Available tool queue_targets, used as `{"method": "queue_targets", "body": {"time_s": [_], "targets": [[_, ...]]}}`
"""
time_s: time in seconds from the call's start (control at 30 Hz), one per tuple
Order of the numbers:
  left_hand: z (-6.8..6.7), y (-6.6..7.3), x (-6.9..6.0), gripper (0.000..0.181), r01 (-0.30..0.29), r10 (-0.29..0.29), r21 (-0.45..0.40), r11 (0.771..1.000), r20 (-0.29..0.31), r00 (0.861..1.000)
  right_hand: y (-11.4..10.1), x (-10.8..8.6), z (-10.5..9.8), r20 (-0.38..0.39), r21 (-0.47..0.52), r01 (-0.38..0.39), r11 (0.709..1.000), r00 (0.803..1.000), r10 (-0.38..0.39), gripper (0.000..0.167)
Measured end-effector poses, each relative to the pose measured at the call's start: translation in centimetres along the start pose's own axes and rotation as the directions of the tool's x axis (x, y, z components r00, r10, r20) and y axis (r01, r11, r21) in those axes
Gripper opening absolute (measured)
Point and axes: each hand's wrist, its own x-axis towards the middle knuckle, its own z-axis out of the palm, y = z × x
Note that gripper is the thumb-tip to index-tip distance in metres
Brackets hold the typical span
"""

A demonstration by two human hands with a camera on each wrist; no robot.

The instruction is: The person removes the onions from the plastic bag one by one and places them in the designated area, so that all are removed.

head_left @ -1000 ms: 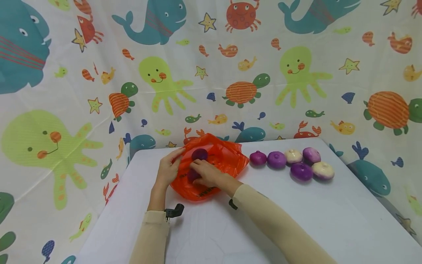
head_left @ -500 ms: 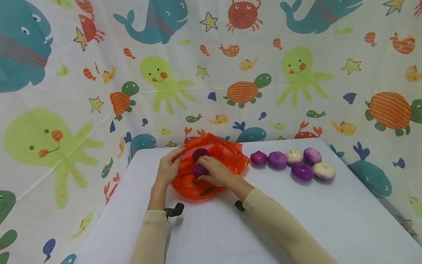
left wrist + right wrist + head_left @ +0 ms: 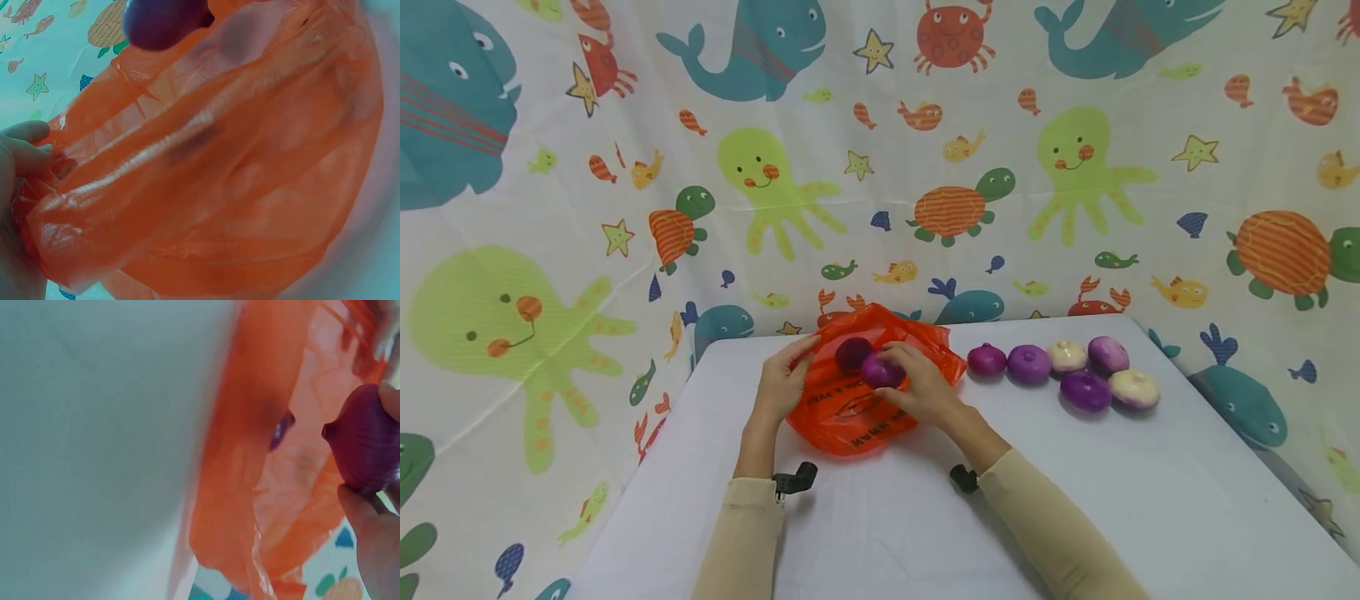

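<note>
My right hand (image 3: 925, 390) grips a purple onion (image 3: 882, 372) between thumb and fingers, over the mouth of a red-orange plastic bag (image 3: 850, 421). The right wrist view shows this onion (image 3: 362, 440) close up, its pointed tip facing away from the palm. Another purple onion (image 3: 853, 354) lies in the bag, partly seen. My left hand (image 3: 784, 382) pinches the bag's left edge; in the left wrist view its fingers (image 3: 28, 131) hold the crumpled plastic. Dark print shows on the bag's inside.
Right of the bag on the white table (image 3: 1150, 492) sit two purple onions, one (image 3: 987, 360) nearest the bag, then a cluster of purple and pale bulbs (image 3: 1135, 390). A curtain (image 3: 865, 125) with sea animals hangs behind and beside the table.
My right hand has lifted the onion from inside the bag and carried it rightward and upward. The left hand stays at the bag's edge.
</note>
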Motion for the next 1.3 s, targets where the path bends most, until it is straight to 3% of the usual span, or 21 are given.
{"method": "queue_targets", "body": {"time_s": [0.2,0.47,1.3], "targets": [[0.0,-0.2,-0.1,0.039,-0.004,0.004,0.0,1.0,0.001,1.0,0.5,-0.9,-1.1,-0.03,-0.006,-0.047,0.999,0.998,0.047,0.051],[-0.1,-0.2,-0.2,0.04,0.0,0.0,0.001,1.0,0.001,1.0,1.6,-1.7,-2.9,-0.055,-0.064,-0.027,0.998,0.998,0.023,0.05],[0.1,0.1,-0.1,0.039,-0.004,0.004,0.002,1.0,0.008,1.0,4.9,-4.1,-8.7,-0.113,-0.104,-0.129,0.986,0.987,0.117,0.053]]}}
